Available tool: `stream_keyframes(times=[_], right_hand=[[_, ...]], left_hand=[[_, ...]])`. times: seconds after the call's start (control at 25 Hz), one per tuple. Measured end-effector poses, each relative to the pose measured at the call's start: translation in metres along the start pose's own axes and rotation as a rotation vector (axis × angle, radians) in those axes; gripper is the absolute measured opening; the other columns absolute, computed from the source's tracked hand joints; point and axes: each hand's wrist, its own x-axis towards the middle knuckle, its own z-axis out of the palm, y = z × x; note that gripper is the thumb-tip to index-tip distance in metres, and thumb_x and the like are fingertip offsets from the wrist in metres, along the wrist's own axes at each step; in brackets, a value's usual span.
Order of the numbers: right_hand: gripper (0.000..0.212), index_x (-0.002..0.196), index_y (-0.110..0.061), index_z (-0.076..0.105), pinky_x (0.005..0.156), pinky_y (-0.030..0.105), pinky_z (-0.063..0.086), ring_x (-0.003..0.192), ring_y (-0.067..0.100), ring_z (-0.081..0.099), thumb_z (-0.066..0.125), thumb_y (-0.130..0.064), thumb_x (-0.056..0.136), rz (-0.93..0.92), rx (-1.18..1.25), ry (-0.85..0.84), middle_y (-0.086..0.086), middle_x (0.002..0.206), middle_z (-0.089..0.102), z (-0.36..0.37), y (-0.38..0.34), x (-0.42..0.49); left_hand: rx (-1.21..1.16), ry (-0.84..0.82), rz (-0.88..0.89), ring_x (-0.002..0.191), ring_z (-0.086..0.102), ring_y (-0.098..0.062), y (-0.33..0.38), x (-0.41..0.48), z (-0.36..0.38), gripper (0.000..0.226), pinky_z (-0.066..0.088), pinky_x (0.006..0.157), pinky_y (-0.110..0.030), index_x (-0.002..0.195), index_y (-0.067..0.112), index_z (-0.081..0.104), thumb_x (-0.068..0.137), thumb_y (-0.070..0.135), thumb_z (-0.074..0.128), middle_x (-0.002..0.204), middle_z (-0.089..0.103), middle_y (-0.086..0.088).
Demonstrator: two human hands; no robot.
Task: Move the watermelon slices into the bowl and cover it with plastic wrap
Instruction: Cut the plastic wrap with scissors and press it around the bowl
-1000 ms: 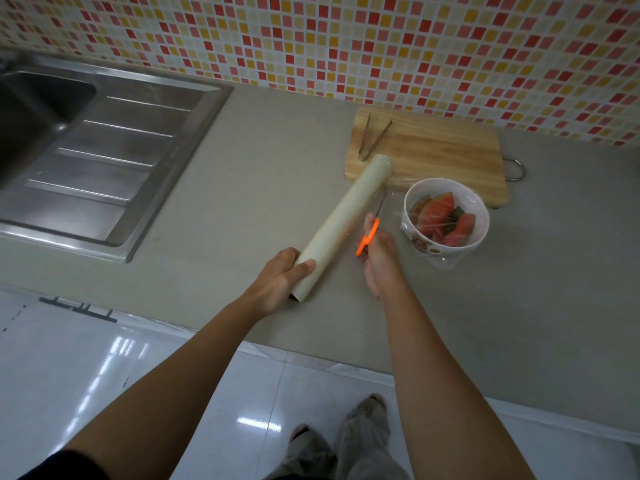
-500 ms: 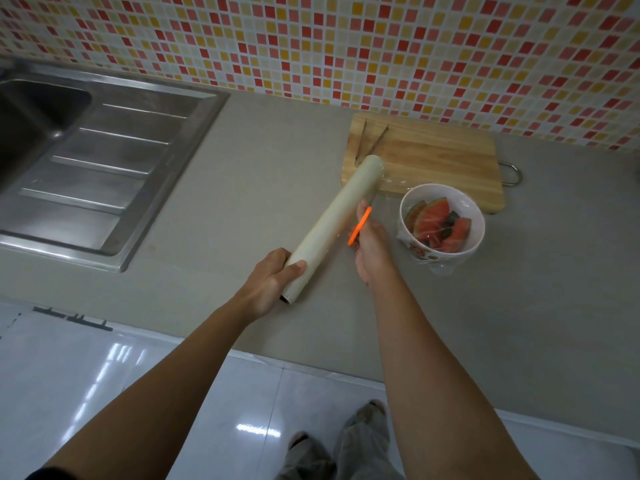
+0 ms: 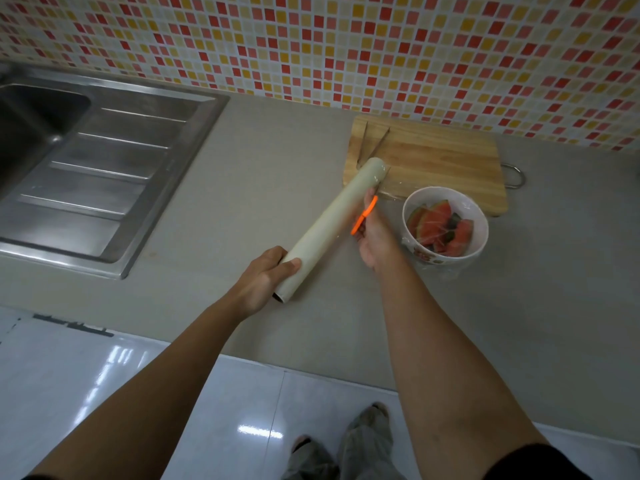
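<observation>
Two hands are at work over the grey counter. The left hand is curled round the near end of the plastic wrap roll, which runs diagonally away. Its far end covers the near left corner of the wooden cutting board and hides the tips of the metal tongs lying there.

The right hand grips an orange-handled tool, pressed right alongside the roll. The palm hides the handle's lower end, and its thin blade points toward the roll's far end.

Just right of that hand stands the white bowl, with the watermelon slices inside it, red flesh and green rind under a glossy sheet of film. The film stretches from the roll across the rim, and more of it bunches at the bowl's foot. The bowl overlaps the board's near edge.

Well off to the left sits the steel sink, and a mosaic tile wall runs behind it all.
</observation>
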Motion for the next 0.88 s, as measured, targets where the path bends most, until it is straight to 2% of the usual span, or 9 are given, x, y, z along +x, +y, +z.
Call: stream_keyframes(times=[0.08,0.2,0.32,0.48,0.68,0.88], right_hand=[[0.033,0.071,-0.024,0.052,0.056,0.019,0.031,0.062,0.005,0.04,0.048,-0.052,0.088,-0.008,0.018,-0.011,-0.005,0.067,0.042,0.0,0.002,0.001],[0.038,0.062,-0.022,0.041,0.05,0.017,0.028,0.054,0.007,0.033,0.048,-0.045,0.091,-0.057,0.01,-0.001,-0.002,0.059,0.032,-0.003,0.007,0.004],[0.043,0.057,-0.019,0.035,0.051,0.023,0.023,0.053,0.01,0.028,0.047,-0.037,0.093,-0.116,-0.017,0.014,0.002,0.056,0.027,-0.006,0.011,0.009],[0.045,0.055,-0.021,0.032,0.054,0.026,0.019,0.054,0.01,0.023,0.048,-0.037,0.093,-0.151,-0.057,0.006,0.001,0.057,0.021,-0.002,0.014,0.017],[0.044,0.055,-0.02,0.035,0.056,0.026,0.022,0.056,0.011,0.026,0.05,-0.038,0.092,-0.153,-0.117,0.02,0.002,0.057,0.025,-0.004,0.019,0.022],[0.042,0.06,-0.021,0.049,0.051,0.022,0.031,0.05,0.008,0.038,0.054,-0.056,0.083,-0.041,-0.084,-0.015,-0.004,0.048,0.039,0.002,0.014,0.02]], left_hand=[[-0.011,-0.01,0.003,0.074,0.045,-0.015,-0.001,0.002,-0.002,0.042,0.033,0.063,-0.029,0.087,0.01,0.052,0.077,0.05,0.045,0.083,0.047,0.0],[-0.048,-0.019,0.006,0.073,0.044,-0.016,-0.004,0.005,-0.007,0.032,0.032,0.063,-0.03,0.08,0.016,0.05,0.077,0.048,0.047,0.081,0.046,0.001],[-0.092,-0.014,0.009,0.071,0.043,-0.015,-0.009,0.007,-0.014,0.028,0.031,0.063,-0.031,0.075,0.018,0.049,0.077,0.046,0.049,0.078,0.045,0.003],[-0.08,-0.02,0.011,0.073,0.045,-0.016,-0.017,0.009,-0.022,0.032,0.032,0.064,-0.031,0.075,0.02,0.051,0.074,0.052,0.051,0.078,0.047,0.003],[-0.071,-0.033,0.025,0.071,0.047,-0.015,-0.02,0.011,-0.029,0.037,0.033,0.066,-0.033,0.075,0.023,0.052,0.068,0.06,0.05,0.078,0.048,0.003],[-0.101,-0.006,0.016,0.072,0.045,-0.017,-0.02,0.016,-0.03,0.032,0.033,0.063,-0.031,0.076,0.018,0.051,0.075,0.05,0.051,0.078,0.048,0.002]])
